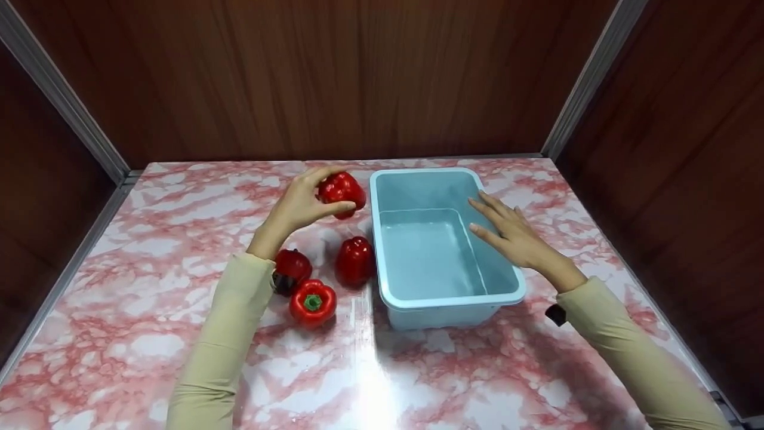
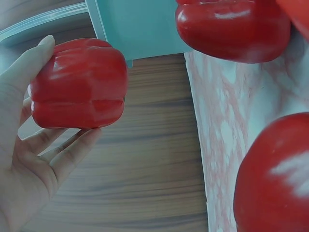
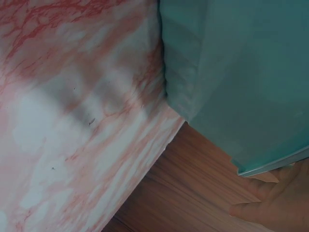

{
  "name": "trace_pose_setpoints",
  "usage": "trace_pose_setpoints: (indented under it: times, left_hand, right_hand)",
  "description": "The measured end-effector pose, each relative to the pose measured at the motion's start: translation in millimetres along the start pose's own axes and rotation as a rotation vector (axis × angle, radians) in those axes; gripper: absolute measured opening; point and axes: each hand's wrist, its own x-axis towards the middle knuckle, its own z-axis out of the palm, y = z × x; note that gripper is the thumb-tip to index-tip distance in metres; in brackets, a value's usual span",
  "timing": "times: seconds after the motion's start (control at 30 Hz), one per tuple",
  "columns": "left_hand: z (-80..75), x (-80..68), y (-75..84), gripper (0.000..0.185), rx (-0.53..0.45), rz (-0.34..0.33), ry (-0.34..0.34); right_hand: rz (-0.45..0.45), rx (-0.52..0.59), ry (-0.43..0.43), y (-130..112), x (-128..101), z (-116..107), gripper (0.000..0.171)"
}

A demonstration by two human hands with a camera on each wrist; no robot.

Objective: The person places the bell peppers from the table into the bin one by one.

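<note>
In the head view my left hand [image 1: 302, 200] grips a red bell pepper [image 1: 341, 192] between thumb and fingers, raised just left of the light blue plastic bin [image 1: 395, 301]. The left wrist view shows that pepper [image 2: 79, 84] held off the table, with the thumb on one side and the fingers on the other. With fingers spread, my right hand [image 1: 510, 236] is over the bin's right rim; whether it touches the rim I cannot tell. Only part of this hand [image 3: 275, 200] shows in the right wrist view, beside the bin wall [image 3: 241, 87]. Inside, the bin holds nothing.
Left of the bin lie a red bell pepper [image 1: 356, 261] close to its wall, another with its green stem up [image 1: 313, 303], and a red one [image 1: 292, 269] partly behind the left wrist. The marbled table [image 1: 149, 346] is bounded by brown wood-look panels [image 1: 334, 77].
</note>
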Motion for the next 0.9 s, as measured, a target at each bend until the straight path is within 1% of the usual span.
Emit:
trace_pose_setpoints:
  times: [0.13,0.37,0.47,0.77,0.9]
  left_hand:
    - [0.1,0.4,1.7,0.069,-0.012,0.015,0.000]
    - [0.6,0.2,4.8,0.069,0.000,-0.019,-0.006]
    - [1.0,0.5,5.9,0.071,0.001,-0.023,-0.009]
    - [2.4,1.8,6.3,0.070,-0.002,0.013,-0.009]
    - [2.0,3.3,7.5,0.070,-0.004,0.019,-0.012]
  right_hand:
    - [-0.005,-0.002,0.005,0.9,0.1,0.4,0.059]
    - [-0.018,-0.004,-0.002,1.2,0.0,0.6,0.058]
    - [-0.016,-0.001,-0.004,0.9,0.1,0.7,0.058]
    - [-0.019,0.002,0.005,2.5,0.4,1.3,0.057]
    - [-0.016,0.005,0.007,2.9,0.0,2.0,0.057]
